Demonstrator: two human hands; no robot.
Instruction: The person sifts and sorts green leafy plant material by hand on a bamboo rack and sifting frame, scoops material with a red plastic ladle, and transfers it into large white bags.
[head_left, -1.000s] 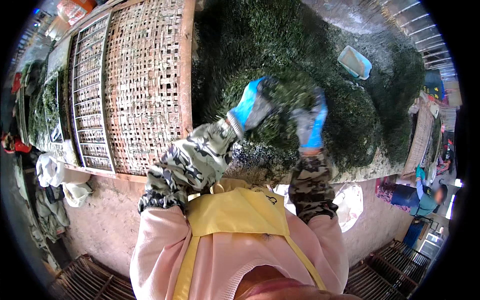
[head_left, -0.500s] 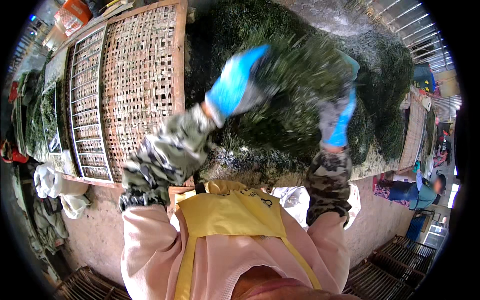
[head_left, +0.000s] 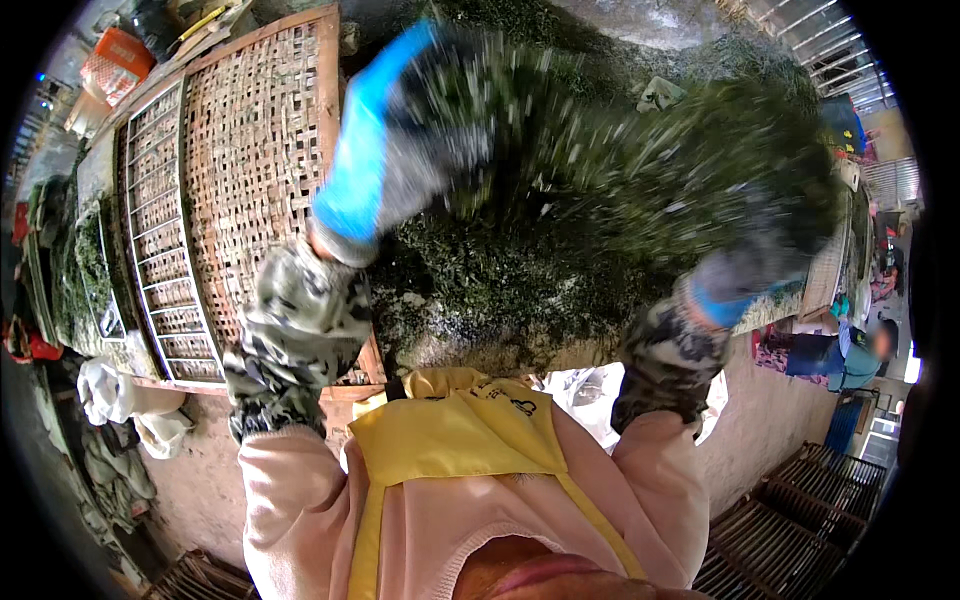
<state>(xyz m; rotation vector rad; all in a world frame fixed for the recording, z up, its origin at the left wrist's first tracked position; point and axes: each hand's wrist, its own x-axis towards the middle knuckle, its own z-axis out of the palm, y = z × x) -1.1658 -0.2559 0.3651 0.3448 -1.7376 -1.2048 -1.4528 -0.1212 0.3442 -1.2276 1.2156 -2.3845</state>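
My left hand [head_left: 375,140], in a blue and grey glove, is at the left edge of a broad heap of dark green leafy shreds [head_left: 480,255]. My right hand [head_left: 765,255], gloved the same way, is over the right part of the heap. A blurred mass of loose shreds [head_left: 620,175] spans the space between my hands. Both hands are smeared by motion, and their fingers are partly hidden by the shreds. I cannot make out how much either hand grips. Camouflage sleeves cover both forearms.
Left of the heap lies a wooden-framed woven tray [head_left: 255,130] with a metal rack [head_left: 165,230] beside it. An orange container [head_left: 118,62] stands at the far left. White sacks [head_left: 105,392] hang below. Another person [head_left: 850,360] is at the far right. Slatted racks [head_left: 810,500] stand at lower right.
My hands have moved apart: the left up and leftward, the right rightward and closer to me. The shreds between them have spread across a wider stretch of the heap.
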